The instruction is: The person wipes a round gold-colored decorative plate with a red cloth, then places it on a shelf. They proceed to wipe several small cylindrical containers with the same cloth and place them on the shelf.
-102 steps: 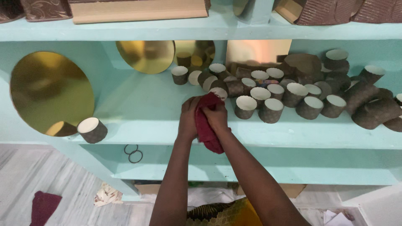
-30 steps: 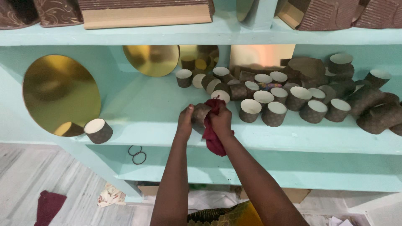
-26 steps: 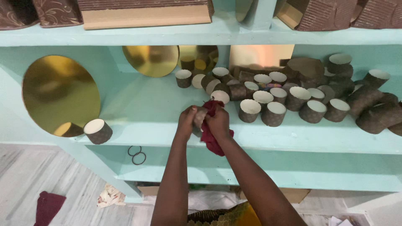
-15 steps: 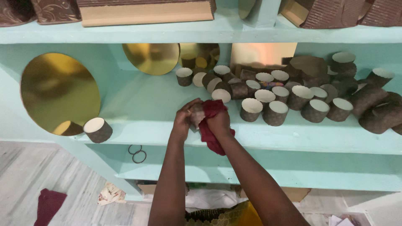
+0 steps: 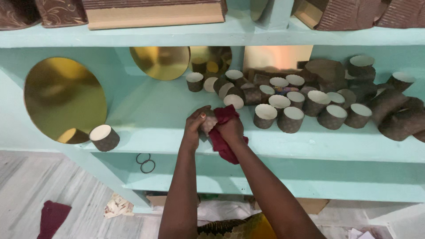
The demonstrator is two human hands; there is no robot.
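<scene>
My left hand (image 5: pixel 194 128) grips a small brown paper cup (image 5: pixel 208 124) just above the middle turquoise shelf (image 5: pixel 310 146). My right hand (image 5: pixel 230 129) presses a dark red cloth (image 5: pixel 223 141) against that cup; the cloth hangs down past the shelf's front edge. Both hands meet at the cup, which is mostly hidden between fingers and cloth. A crowd of similar brown cups (image 5: pixel 283 104) with white insides stands just right of and behind my hands.
One brown cup (image 5: pixel 104 137) lies alone at the shelf's left, in front of a large gold round board (image 5: pixel 65 100). A second gold board (image 5: pixel 160 62) leans at the back. Brown boxes (image 5: pixel 155 13) fill the top shelf. Another red cloth (image 5: pixel 52 217) lies on the floor.
My hands have stayed at the same spot on the shelf, working the red cloth around the cup. The cup has turned slightly in my left hand; nothing else has moved.
</scene>
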